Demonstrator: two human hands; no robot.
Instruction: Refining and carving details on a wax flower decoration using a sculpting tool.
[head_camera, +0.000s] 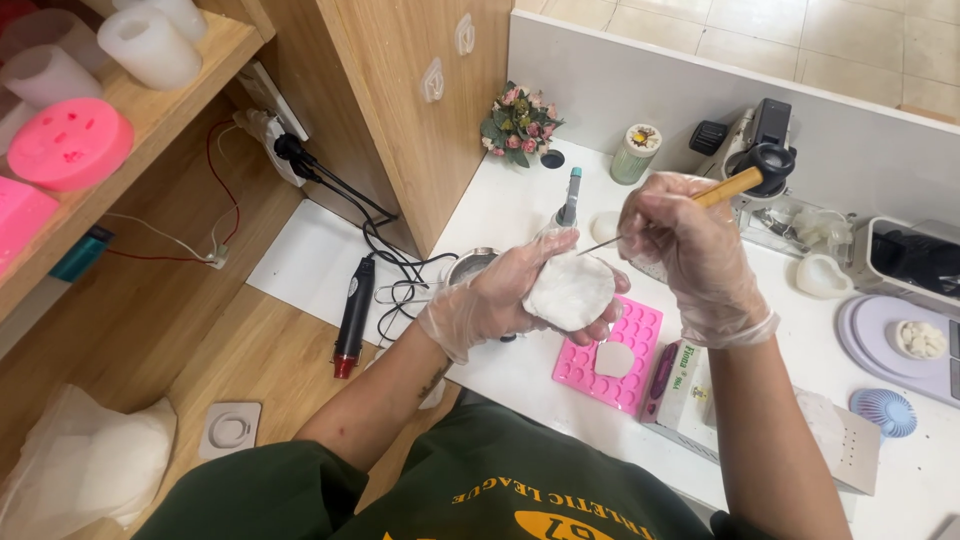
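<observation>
Two gloved hands are engaged above the white table (520, 200): the left hand (505, 290) cradles a white moulded piece (570, 290), the right hand (690, 245) grips a wooden-handled pointed tool (640, 225). Excess pressure could gouge or crack the piece, likely dropping it onto the pink mould (585, 365).

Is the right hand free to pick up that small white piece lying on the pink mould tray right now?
Probably not as it stands. The right hand is gripping a wooden-handled tool, so its fingers are taken. The white piece lies uncovered on the pink mould tray, just below the left hand, which holds a white lump.
</observation>
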